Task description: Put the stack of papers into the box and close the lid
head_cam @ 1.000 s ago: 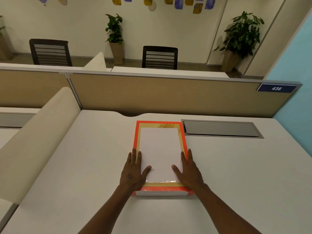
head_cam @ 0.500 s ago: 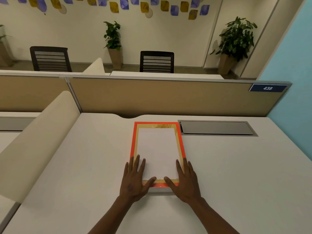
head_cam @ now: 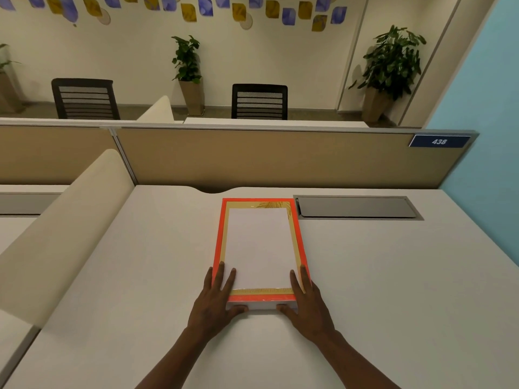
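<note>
A flat box (head_cam: 217, 240) with an orange rim and a gold inner border lies lengthwise on the white desk (head_cam: 393, 276) in front of me. A white stack of papers (head_cam: 259, 245) sits inside that border. I cannot tell whether the stack rests on a shut lid or inside the box. My left hand (head_cam: 214, 301) is on the near left corner, fingers on top and thumb against the white front wall. At the near right corner, my right hand (head_cam: 307, 301) grips the same way.
A grey cable hatch (head_cam: 356, 207) is set into the desk just right of the box's far end. A tan partition (head_cam: 280, 158) with a blue 438 label (head_cam: 439, 141) closes the back. A cream rounded divider (head_cam: 64, 228) borders the left side.
Both hands slid back from the top of the papers to the near end of the box. The thumbs now press on its front wall. The box has stayed in place.
</note>
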A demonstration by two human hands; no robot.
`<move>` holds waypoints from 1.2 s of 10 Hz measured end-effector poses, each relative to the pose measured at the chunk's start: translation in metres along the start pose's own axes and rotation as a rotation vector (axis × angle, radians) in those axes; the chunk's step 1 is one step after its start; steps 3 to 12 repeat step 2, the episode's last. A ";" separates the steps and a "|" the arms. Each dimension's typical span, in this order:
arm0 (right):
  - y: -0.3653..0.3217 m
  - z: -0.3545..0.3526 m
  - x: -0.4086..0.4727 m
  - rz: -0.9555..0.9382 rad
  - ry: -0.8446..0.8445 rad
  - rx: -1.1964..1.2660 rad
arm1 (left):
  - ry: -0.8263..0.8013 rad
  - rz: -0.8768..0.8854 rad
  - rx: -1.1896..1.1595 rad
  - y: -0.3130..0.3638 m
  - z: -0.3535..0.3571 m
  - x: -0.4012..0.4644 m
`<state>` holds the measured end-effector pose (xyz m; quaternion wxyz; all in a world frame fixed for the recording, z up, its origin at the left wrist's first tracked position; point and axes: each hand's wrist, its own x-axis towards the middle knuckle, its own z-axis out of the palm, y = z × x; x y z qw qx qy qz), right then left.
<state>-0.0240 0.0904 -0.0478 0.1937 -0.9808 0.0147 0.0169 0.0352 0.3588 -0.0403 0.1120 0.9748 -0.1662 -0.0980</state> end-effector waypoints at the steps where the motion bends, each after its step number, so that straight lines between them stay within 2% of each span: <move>1: -0.002 -0.009 -0.002 -0.001 0.006 -0.023 | 0.007 0.009 0.051 0.005 -0.005 -0.002; 2: 0.000 -0.015 0.001 -0.009 0.098 -0.008 | 0.054 0.037 0.045 0.007 -0.010 0.001; 12: 0.000 -0.015 0.001 -0.009 0.098 -0.008 | 0.054 0.037 0.045 0.007 -0.010 0.001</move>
